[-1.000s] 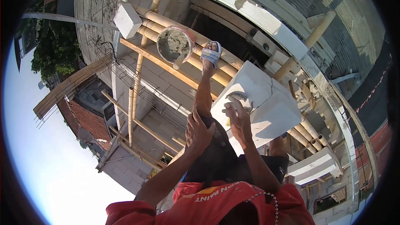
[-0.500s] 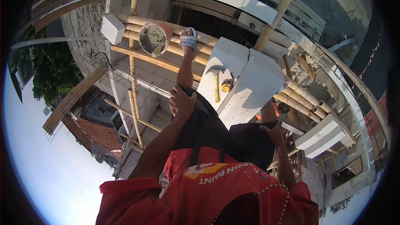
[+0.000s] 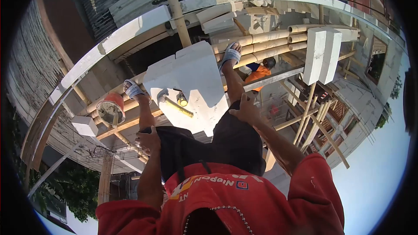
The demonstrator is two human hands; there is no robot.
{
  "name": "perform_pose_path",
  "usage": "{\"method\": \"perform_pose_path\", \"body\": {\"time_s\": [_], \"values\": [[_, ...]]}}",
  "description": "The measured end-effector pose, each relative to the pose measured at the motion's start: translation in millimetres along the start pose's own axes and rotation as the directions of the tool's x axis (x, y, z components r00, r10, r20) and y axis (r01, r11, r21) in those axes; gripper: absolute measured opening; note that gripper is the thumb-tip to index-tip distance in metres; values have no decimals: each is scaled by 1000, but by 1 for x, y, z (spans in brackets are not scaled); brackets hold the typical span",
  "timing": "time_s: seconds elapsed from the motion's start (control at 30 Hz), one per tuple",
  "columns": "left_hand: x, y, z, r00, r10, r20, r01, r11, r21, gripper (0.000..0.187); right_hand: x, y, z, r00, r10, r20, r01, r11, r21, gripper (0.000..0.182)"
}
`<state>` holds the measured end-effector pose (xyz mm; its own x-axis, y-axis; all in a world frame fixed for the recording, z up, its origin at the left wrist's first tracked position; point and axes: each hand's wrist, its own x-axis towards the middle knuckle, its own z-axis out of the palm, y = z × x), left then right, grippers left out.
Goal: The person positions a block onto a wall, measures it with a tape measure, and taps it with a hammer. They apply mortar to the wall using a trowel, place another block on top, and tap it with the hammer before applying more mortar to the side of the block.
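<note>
My left hand (image 3: 149, 141) rests on my left knee, fingers draped over the black shorts and holding no object. On the right knee lies my right hand (image 3: 247, 111), thumb and fingers apart, also holding nothing. Between my legs is a large white block surface (image 3: 187, 72). A hammer (image 3: 176, 104) with a yellow handle lies on it, its head toward the upper left. Beside the handle sits a black and yellow tape measure (image 3: 181, 99). To the left, a reddish bucket (image 3: 111, 109) holds grey mortar and a partly visible trowel.
My sandaled feet stand on bamboo poles (image 3: 261, 39) either side of the blocks. One white block (image 3: 84, 125) lies beyond the bucket; others (image 3: 314, 56) stand at right. Below the poles is a person in orange (image 3: 257, 76). Open drops show beneath the scaffold.
The view has swung to the right, so the bucket and blocks appear farther left. The person in orange shows more clearly. Both hands remain on the knees.
</note>
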<state>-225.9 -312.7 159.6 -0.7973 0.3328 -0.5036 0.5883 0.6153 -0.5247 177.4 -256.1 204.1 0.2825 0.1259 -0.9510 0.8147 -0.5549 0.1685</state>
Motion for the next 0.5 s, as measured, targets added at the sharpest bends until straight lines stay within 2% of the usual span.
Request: {"method": "perform_pose_path", "body": {"time_s": [0.23,0.33,0.5], "values": [[11,5,10,997,40,-70,-30,989,142,84,9,17,24,1000,-22,8,21,997,77,101],[5,15,-7,1000,21,4,-21,989,149,85,9,18,34,999,-26,28,24,996,91,101],[-3,26,-20,1000,13,15,-16,987,159,86,10,20,38,999,-29,22,26,992,126,102]]}}
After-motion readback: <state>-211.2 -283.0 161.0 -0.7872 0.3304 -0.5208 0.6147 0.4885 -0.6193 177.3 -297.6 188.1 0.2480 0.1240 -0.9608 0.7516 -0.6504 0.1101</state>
